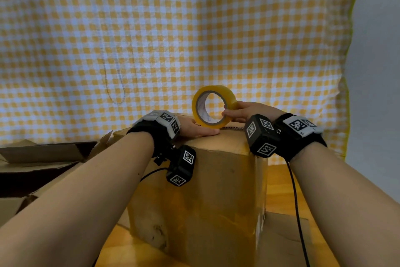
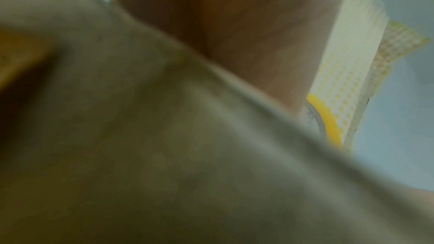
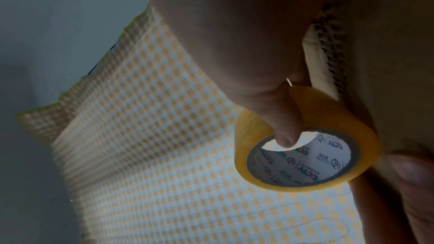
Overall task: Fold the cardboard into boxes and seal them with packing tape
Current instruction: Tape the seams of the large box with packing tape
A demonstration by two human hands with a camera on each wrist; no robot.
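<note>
A tall brown cardboard box (image 1: 207,191) stands in front of me on a wooden table. On its top stands a yellow tape roll (image 1: 213,106) on edge. My right hand (image 1: 244,113) grips the roll, with the thumb hooked into its core (image 3: 285,136). My left hand (image 1: 201,129) lies flat on the box top at the foot of the roll, fingers straight. In the left wrist view the blurred box (image 2: 164,136) fills the picture, with a sliver of the tape roll (image 2: 328,123) at the right. The box edge (image 3: 333,44) shows corrugation in the right wrist view.
Open cardboard boxes and flaps (image 1: 43,158) lie at the left of the table. A flat cardboard piece (image 1: 285,236) lies at the lower right. A yellow checked cloth (image 1: 173,39) hangs behind. Wrist cables (image 1: 296,201) trail down at the right.
</note>
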